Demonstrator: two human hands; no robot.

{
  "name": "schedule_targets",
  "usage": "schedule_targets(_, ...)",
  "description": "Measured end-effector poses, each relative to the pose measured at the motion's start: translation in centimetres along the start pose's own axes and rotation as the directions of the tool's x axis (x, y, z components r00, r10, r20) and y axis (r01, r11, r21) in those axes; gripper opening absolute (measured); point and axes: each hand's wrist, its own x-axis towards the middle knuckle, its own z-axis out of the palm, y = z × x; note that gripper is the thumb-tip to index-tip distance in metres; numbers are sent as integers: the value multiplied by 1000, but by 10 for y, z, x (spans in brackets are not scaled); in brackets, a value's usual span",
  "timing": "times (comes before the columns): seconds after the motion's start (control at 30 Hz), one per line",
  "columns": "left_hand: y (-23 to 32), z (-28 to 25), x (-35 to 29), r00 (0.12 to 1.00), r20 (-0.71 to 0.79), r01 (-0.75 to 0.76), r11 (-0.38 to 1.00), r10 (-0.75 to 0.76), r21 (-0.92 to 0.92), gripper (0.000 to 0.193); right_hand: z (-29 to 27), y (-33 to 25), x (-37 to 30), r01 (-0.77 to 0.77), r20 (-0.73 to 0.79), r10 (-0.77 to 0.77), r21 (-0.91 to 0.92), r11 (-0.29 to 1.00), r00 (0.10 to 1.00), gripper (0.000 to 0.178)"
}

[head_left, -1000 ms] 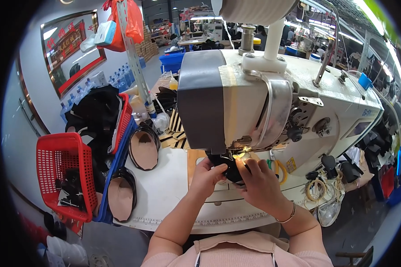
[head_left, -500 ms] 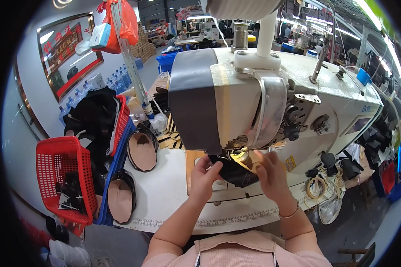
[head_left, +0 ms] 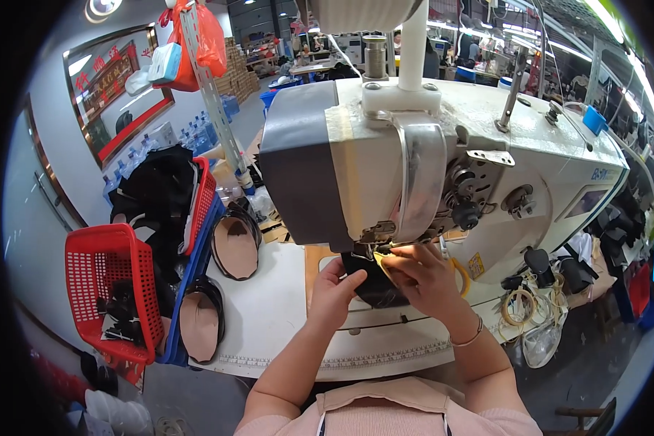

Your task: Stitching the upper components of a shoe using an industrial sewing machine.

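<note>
My left hand grips the left edge of a black, curved shoe-upper-like piece, thumb on top. The piece lies on the bed of a large white and grey sewing machine, beneath its needle area, where a small light glows. My right hand is closed over the piece's right side, fingertips drawn together close to the needle; what they hold is hidden. A narrow yellow strip shows by those fingertips. Beside the right hand, a yellow loop sticks out, partly covered.
Left of the machine stand two pink-soled black shoe pieces. Beyond them are a red basket with black scraps and a blue crate. On the right lie tape rolls and a clear plastic bag. A ruler strip follows the table's front edge.
My right hand has moved left, to the needle area, and its fingers have drawn together. The yellow loop now shows beside it. My left hand stays at the black piece. The view has shifted slightly.
</note>
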Motion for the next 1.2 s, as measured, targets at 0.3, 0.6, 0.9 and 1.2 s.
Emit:
schedule_targets(0.3,1,-13,4,994,3,108,994,-108,17,26,4,-2,-13,-301,-402,308,84,950,862,30)
schedule_targets(0.6,2,-9,2,999,38,2,998,-4,60,27,14,-9,-28,-244,-197,279,185,952,940,10)
schedule_targets(0.9,13,-10,10,992,41,115,993,-116,35,23,9,-16,-22,-596,309,511,377,708,802,16)
schedule_targets(1.2,1,-14,13,991,17,134,989,-133,-59,24,0,-26,-18,-572,330,475,330,751,815,11)
